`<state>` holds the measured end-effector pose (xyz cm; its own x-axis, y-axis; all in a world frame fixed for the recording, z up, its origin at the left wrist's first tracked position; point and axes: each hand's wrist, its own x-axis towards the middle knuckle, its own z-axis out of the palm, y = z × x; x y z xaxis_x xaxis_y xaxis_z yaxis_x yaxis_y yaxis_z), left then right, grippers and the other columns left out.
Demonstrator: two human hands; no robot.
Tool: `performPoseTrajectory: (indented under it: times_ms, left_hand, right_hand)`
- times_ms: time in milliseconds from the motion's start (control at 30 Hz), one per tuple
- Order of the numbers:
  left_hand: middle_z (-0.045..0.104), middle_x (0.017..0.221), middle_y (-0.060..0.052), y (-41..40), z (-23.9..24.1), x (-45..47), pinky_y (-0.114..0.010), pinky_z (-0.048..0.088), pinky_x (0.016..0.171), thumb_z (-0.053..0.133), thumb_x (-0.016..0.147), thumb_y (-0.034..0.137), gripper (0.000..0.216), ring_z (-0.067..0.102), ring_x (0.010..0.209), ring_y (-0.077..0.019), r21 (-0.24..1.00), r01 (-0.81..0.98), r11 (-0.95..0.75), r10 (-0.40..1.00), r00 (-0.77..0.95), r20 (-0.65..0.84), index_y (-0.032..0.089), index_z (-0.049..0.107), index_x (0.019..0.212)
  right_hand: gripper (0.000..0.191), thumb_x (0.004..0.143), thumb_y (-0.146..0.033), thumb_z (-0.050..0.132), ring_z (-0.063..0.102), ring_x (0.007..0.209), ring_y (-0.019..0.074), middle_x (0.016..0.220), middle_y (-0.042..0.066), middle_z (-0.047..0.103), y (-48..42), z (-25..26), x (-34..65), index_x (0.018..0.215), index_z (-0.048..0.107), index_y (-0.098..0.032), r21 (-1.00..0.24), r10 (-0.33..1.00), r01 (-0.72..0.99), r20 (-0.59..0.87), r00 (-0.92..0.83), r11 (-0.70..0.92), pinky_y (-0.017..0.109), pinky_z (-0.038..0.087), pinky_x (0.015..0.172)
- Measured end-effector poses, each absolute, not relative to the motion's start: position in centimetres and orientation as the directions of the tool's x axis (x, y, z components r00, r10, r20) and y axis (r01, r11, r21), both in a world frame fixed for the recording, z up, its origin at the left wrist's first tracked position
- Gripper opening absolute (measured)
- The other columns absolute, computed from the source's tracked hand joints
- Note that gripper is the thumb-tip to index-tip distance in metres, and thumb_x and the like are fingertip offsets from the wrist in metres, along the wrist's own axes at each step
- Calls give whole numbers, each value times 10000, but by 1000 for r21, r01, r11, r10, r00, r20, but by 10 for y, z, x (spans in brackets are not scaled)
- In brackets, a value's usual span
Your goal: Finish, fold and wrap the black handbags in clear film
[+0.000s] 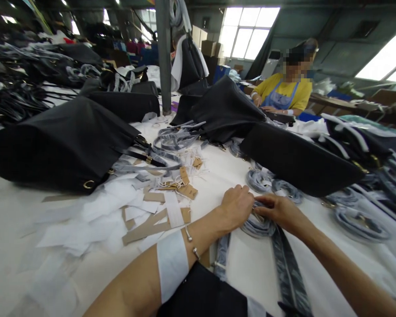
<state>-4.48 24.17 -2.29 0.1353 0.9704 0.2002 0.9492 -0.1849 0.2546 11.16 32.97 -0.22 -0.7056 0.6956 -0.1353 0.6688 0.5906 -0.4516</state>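
My left hand (236,207) is closed, its curled fingers on the upper left of a coiled bag strap (258,227) in clear plastic wrap. From the other side my right hand (282,212) pinches the same coil between thumb and fingers. Part of the coil is hidden under both hands. A wide dark plastic-wrapped band (288,266) runs from beneath it toward me. Close to my body lies a black bag (206,293), partly covered by my left forearm. Just beyond my hands sit more wrapped strap coils (259,179).
Left on the white table lie paper slips (108,204), brown card tags (186,190) and a large black bag (62,136). More black bags (300,158) stand at the right. A metal post (164,57) rises beyond. Across the table a person in yellow (303,94) works.
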Motion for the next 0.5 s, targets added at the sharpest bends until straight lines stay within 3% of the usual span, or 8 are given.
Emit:
performPoseTrajectory:
  times_ms: [233, 433, 500]
  left_hand:
    - [613, 993, -110, 246, -41, -47, -351, 498, 756, 382, 951, 209, 264, 556, 933, -233, 262, 914, -308, 918, 214, 334, 130, 634, 970]
    - [636, 955, -134, 253, -47, -45, -376, 506, 729, 400, 928, 184, 266, 581, 940, -262, 305, 892, -335, 907, 217, 362, 95, 650, 944]
    - [641, 964, -134, 254, -48, -43, -391, 504, 750, 404, 913, 151, 254, 586, 947, -269, 359, 875, -324, 913, 191, 360, 83, 647, 939]
  right_hand:
    - [294, 857, -333, 502, 652, 916, 294, 973, 118, 713, 315, -5, 108, 1005, 709, -187, -134, 660, 656, -12, -751, 743, 383, 462, 800]
    - [205, 818, -306, 567, 692, 782, 286, 815, 103, 748, 309, 35, 87, 844, 762, -248, 29, 728, 733, -148, -669, 679, 340, 438, 634]
    - [218, 814, -358, 578, 694, 772, 294, 833, 92, 754, 300, 56, 67, 855, 768, -261, 64, 764, 761, -52, -643, 645, 344, 437, 613]
